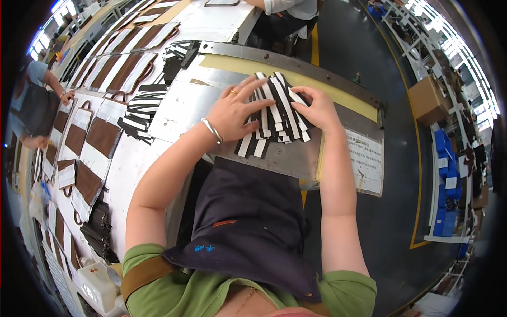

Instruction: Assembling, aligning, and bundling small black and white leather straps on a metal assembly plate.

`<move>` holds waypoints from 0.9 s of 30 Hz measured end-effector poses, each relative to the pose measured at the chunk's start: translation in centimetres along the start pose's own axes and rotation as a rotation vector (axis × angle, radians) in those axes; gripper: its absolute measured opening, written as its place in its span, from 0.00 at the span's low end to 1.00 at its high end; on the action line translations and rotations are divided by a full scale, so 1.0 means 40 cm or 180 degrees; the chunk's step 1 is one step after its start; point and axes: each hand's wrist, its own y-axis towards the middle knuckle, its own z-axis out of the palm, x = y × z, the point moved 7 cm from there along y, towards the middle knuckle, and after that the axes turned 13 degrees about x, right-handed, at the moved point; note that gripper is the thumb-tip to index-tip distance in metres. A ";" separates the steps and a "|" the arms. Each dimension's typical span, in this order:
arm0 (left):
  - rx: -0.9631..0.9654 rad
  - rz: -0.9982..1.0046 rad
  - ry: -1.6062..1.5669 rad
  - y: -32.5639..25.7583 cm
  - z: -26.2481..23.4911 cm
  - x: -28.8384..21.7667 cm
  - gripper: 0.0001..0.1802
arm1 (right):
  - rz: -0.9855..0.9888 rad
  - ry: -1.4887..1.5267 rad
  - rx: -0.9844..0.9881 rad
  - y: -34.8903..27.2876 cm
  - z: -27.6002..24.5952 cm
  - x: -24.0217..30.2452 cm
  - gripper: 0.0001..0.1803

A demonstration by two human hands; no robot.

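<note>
A loose fan of black-and-white strips [280, 116] lies on the metal plate [182, 113] in front of me, some crossing over others. My left hand [229, 113] rests at the pile's left side, fingers spread over the strips and a little blurred. At the right side, my right hand [320, 110] has its thumb and fingers closed on the edge of the outer strips. Several strip ends stick out toward me, below my left hand.
More black-and-white strips [143, 108] lie to the left, beside brown and white fabric pieces [100, 134]. A metal bar [296, 68] bounds the plate's far side. At right are a printed sheet [364, 158], a cardboard box [429, 100] and blue bins [446, 211]. Other people work left and ahead.
</note>
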 end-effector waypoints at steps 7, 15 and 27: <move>0.0384 -0.0679 -0.0054 -0.027 0.062 -0.077 0.38 | -0.0506 -0.0909 -0.0100 -0.001 0.026 0.043 0.14; -0.0645 -0.0368 -0.0530 -0.001 -0.028 -0.074 0.22 | 0.0321 -0.0910 0.0255 -0.064 -0.006 0.092 0.16; 0.0065 -0.0363 -0.1100 0.050 0.025 -0.038 0.14 | 0.0161 -0.0594 0.0442 -0.139 -0.013 0.111 0.17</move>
